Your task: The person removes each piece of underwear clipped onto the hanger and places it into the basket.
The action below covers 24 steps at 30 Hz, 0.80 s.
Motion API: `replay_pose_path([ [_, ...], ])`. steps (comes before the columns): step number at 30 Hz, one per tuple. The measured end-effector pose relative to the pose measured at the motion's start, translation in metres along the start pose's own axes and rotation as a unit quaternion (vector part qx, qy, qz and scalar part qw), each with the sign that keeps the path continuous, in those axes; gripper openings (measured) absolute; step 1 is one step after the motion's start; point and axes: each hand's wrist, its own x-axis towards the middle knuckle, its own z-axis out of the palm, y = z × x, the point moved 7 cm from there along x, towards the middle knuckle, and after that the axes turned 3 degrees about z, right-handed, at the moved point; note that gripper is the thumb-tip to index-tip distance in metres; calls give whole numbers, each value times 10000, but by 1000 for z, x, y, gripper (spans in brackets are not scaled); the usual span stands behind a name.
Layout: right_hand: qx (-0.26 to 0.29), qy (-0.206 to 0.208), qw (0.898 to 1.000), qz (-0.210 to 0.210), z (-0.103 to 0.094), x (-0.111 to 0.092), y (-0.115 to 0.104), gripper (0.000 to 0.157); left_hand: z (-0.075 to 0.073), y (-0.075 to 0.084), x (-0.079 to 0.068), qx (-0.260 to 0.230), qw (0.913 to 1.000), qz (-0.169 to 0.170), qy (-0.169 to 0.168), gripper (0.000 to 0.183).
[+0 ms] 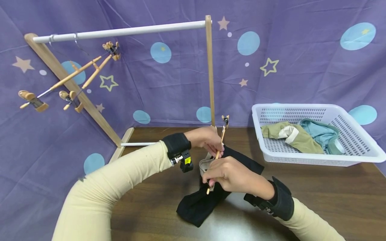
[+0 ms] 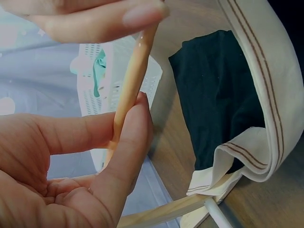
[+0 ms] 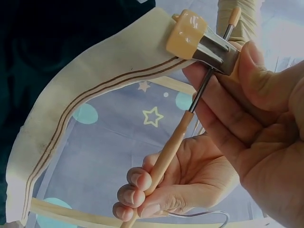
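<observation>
My left hand point(image 1: 208, 139) pinches the wooden bar of a clip hanger point(image 3: 172, 147) between thumb and fingers. At the bar's near end, my right hand point(image 1: 230, 174) pinches a tan clip point(image 3: 187, 38) with a metal spring. That clip's mouth meets the pale waistband point(image 3: 95, 88), marked with two brown lines; whether it bites the cloth is hard to tell. The waistband belongs to a black garment point(image 1: 196, 206), probably trousers, lying on the table beneath both hands. Another clip point(image 1: 225, 120) sits at the hanger's far end, away from the cloth.
Left and behind stands a wooden rack with a white rail point(image 1: 129, 31), two clip hangers point(image 1: 75, 75) hanging from it. A white basket point(image 1: 319, 160) at the right holds a khaki garment point(image 1: 301, 137) and a teal one point(image 1: 321, 130). A purple curtain point(image 1: 178, 90) hangs behind the wooden table point(image 1: 331, 190).
</observation>
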Motion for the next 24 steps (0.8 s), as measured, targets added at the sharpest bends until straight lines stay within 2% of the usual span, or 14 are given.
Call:
replay_pose_path([
  [12, 148, 332, 9992, -156, -12, 2, -4, 12, -3, 12, -5, 74, 9999, 89, -17, 18],
  [18, 151, 161, 9998, -18, -12, 2, -1, 21, -4, 14, -5, 210, 9997, 125, 29, 14],
  [24, 678, -158, 9974, 186, -8, 2, 3, 22, -1, 14, -4, 318, 9994, 112, -32, 17],
])
